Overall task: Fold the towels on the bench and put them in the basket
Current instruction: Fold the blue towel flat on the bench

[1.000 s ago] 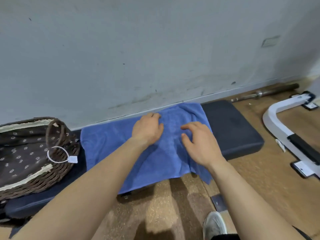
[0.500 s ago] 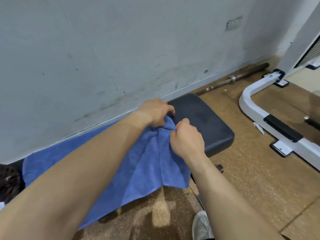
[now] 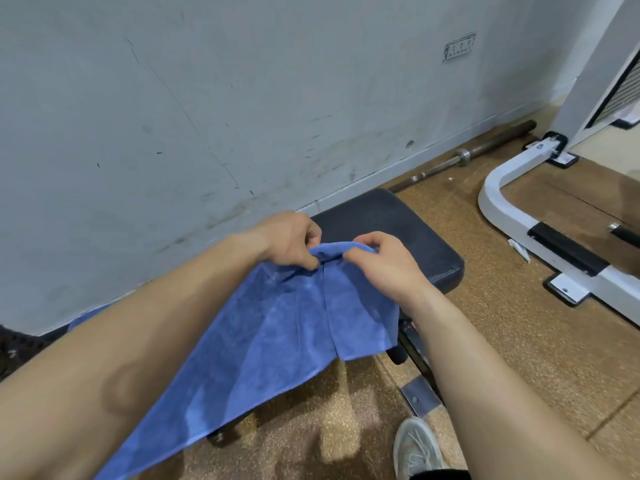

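Note:
A blue towel [image 3: 277, 341] lies along the black padded bench [image 3: 398, 223], and its near edge hangs over the bench's front. Its right end is lifted off the pad. My left hand [image 3: 291, 242] pinches that end at the far side. My right hand [image 3: 384, 263] grips the same end just beside it, fingers curled over the cloth. Both forearms cross much of the towel's left part. Only a dark sliver of the basket [image 3: 14, 348] shows at the left edge.
A grey scuffed wall stands right behind the bench. A barbell [image 3: 464, 157] lies on the floor along the wall. A white machine frame [image 3: 519, 216] curves on the floor at right. My shoe [image 3: 415, 448] is on the cork floor below.
Both hands went from lying flat on the towel's middle to grasping its right end and raising it. The view swung right, so the basket slid almost out of sight.

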